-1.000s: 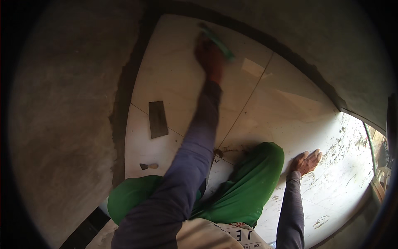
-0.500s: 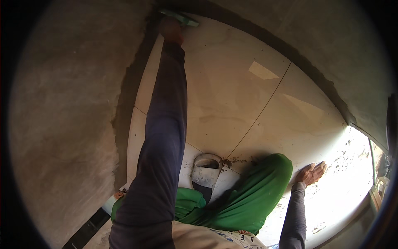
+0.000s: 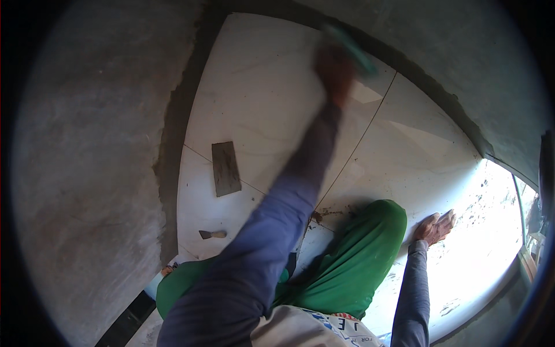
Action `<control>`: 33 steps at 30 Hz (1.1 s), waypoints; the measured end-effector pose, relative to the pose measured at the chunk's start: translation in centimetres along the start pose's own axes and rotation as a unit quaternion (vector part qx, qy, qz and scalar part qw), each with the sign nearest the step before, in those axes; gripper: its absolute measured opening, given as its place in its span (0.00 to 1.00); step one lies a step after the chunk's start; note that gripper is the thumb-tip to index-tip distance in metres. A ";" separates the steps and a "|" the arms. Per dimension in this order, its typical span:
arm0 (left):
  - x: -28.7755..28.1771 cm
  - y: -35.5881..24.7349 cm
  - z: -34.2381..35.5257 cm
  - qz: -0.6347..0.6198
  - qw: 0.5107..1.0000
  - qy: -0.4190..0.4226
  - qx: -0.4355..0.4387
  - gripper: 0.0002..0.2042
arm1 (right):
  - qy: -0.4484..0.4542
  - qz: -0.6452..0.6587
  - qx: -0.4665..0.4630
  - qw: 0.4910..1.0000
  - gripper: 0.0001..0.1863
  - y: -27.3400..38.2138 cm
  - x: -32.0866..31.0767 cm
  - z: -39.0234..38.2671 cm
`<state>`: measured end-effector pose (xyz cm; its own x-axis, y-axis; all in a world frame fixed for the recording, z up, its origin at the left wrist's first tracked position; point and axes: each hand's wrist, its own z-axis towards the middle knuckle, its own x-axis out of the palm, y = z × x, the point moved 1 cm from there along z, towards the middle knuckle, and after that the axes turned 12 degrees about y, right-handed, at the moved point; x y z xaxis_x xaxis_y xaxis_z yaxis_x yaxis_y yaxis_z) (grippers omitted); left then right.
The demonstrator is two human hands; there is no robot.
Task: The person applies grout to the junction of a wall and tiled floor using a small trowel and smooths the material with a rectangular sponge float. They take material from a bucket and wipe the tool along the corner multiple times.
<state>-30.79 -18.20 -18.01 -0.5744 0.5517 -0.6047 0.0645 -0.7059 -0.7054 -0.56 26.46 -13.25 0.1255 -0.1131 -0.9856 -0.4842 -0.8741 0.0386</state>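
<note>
My left arm reaches far forward over the large white tiles [image 3: 272,87]. My left hand [image 3: 335,72] is closed on a long green hand tool [image 3: 357,52], close to the tiles' far edge. Both are smeared by motion, so the tool's exact kind cannot be made out. At the right, my right hand [image 3: 433,228] lies palm down on the brightly lit tile beside my knee, its fingers stretched out and holding nothing.
A grey rectangular slab [image 3: 226,169] and a small scraper [image 3: 212,234] lie on the tiles left of my arm. Dark crumbs [image 3: 332,211] dot the joint by my knee. Grey cement walls [image 3: 98,133] border the tiles left and far.
My left hand has swept the green tool rightward along the far edge from the far left corner. The slab and scraper now show; my arm hides the slipper. My right hand stays put.
</note>
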 end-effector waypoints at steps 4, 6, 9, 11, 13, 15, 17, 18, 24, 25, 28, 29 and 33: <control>-0.5 -11.8 -5.6 -0.284 0.947 0.051 -0.139 0.13 | -0.010 -0.016 0.018 1.000 0.36 -1.3 -0.2 0.5; -1.9 -8.3 -4.1 -0.197 0.970 0.019 -0.144 0.13 | -0.011 -0.013 0.027 1.000 0.36 -1.1 -0.7 0.2; -3.2 5.6 2.1 0.098 0.995 0.022 -0.008 0.13 | -0.009 -0.019 0.003 1.000 0.36 0.3 -0.7 0.3; -4.0 11.4 5.9 0.046 0.998 0.037 0.034 0.14 | -0.003 -0.020 -0.001 1.000 0.36 0.7 -0.5 0.3; -3.7 13.0 9.4 0.007 0.994 0.063 0.087 0.18 | -0.012 0.006 -0.009 1.000 0.36 0.8 -0.4 0.5; -1.5 10.9 9.1 -0.094 0.991 0.079 0.063 0.19 | -0.017 0.000 -0.020 1.000 0.36 -0.2 -0.6 1.0; 3.1 2.9 2.3 -0.481 0.861 0.042 -0.158 0.20 | -0.030 -0.026 -0.010 0.999 0.36 -2.8 -1.4 1.3; 3.6 -0.4 1.2 -0.537 0.822 0.032 -0.184 0.20 | -0.020 -0.026 -0.006 0.999 0.36 -2.8 -1.5 1.5; 7.2 -13.3 -8.8 -0.562 0.802 0.052 -0.196 0.20 | -0.004 -0.008 -0.036 0.999 0.38 -0.7 -1.3 1.3; 7.8 -16.8 -11.8 -0.506 0.835 0.089 -0.199 0.19 | -0.003 0.010 -0.050 0.999 0.38 -0.5 -1.2 1.2; 8.9 -30.3 -21.6 -0.370 0.871 0.266 -0.182 0.15 | -0.015 0.004 -0.007 1.000 0.37 -1.9 -1.4 0.8; 7.3 -33.3 -22.9 -0.360 0.857 0.329 -0.166 0.13 | -0.010 0.010 -0.002 1.000 0.37 -1.6 -1.4 0.6; -1.4 -43.4 -22.9 -0.436 0.728 0.529 0.009 0.10 | -0.042 -0.003 -0.024 0.999 0.37 -6.2 1.8 0.9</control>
<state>-14.14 21.85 4.99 0.5600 0.8202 0.1170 0.0353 0.1174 -0.9925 1.90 32.05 -15.39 0.0541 -0.0695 -0.9961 -0.4420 -0.8962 0.0385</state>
